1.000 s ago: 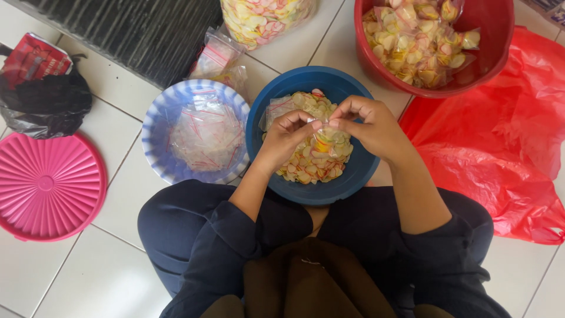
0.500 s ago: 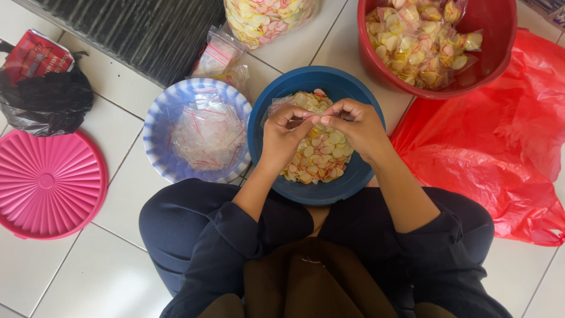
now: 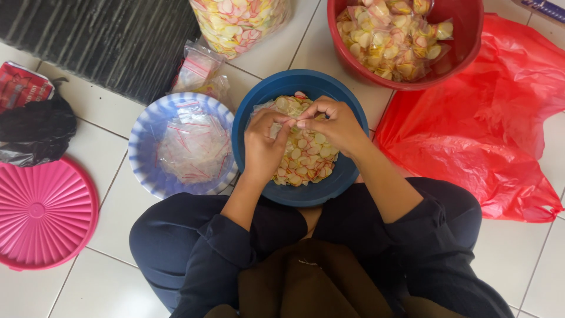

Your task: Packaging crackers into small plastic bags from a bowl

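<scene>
- The left hand (image 3: 263,144) was curled, with its back facing up.
- The right hand (image 3: 332,123) was curled too, bent in toward the left.
- Their fingertips (image 3: 292,123) met in the middle, pinched close together.
- Both arms wore dark sleeves pushed up, and the wrists were bare.

Blue bowl (image 3: 253,118) of pale chips (image 3: 306,159), perhaps a small bag pinched above

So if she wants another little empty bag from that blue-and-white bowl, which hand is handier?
Probably the left hand: it is on the side of the blue-and-white bowl of empty bags. The right hand would have to cross over.
</scene>
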